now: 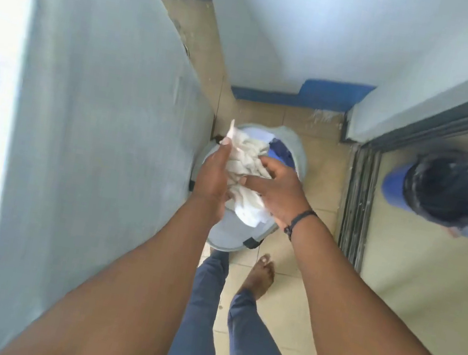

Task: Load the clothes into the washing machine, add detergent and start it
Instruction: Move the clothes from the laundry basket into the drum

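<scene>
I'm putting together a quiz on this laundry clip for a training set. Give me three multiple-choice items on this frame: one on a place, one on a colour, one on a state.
1. Where is the laundry basket?
A. on top of the washing machine
B. on the tiled floor beside the washing machine
C. on a chair

2. What colour is the cloth that the hands lift?
A. white
B. red
C. black

3. How does the right hand stand?
A. flat and free of the cloth
B. out of view
C. curled, gripping the cloth

Key: 1 B, the basket stands on beige tiles next to the grey side of the washing machine. 2 A, the crumpled cloth is white, above blue clothes left in the basket. 3 C, its fingers close into the fabric, while the left hand holds the cloth's other side.
</scene>
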